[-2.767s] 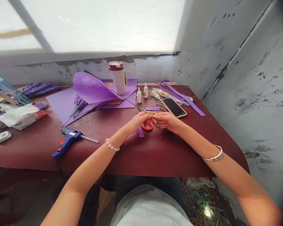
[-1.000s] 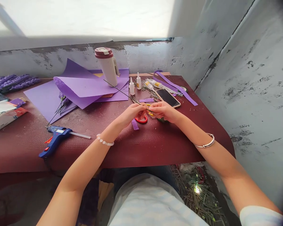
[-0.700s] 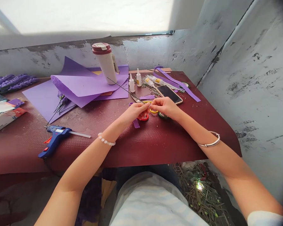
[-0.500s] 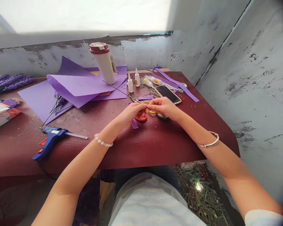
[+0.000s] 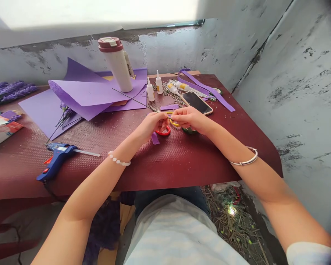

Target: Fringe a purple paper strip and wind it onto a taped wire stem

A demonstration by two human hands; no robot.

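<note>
My left hand [image 5: 154, 126] pinches a thin dark wire stem [image 5: 129, 98], which slants up and left from the fingers over the purple paper. Its near end sticks out between my two hands. My right hand [image 5: 191, 118] has its thumb and finger pressed together at that end; the fingertips hide exactly what they grip. Beneath my hands lie scissors with a red handle loop [image 5: 165, 131] and a yellow one, partly covered. A short purple strip [image 5: 155, 138] is beside the red loop, and a dark green tape roll [image 5: 189, 130] is under my right hand.
Behind my hands are glue bottles [image 5: 150, 92], a phone [image 5: 196, 103], loose stems and a purple ribbon [image 5: 219, 99]. A lidded cup [image 5: 118, 70] stands on purple paper [image 5: 85, 97]. At left lie a blue glue gun [image 5: 56, 160] and purple flowers [image 5: 12, 91].
The camera view has tilted slightly, so the table sits higher. My fingertips have moved a little apart, showing the stem's near end between them. The stem stays in my left hand.
</note>
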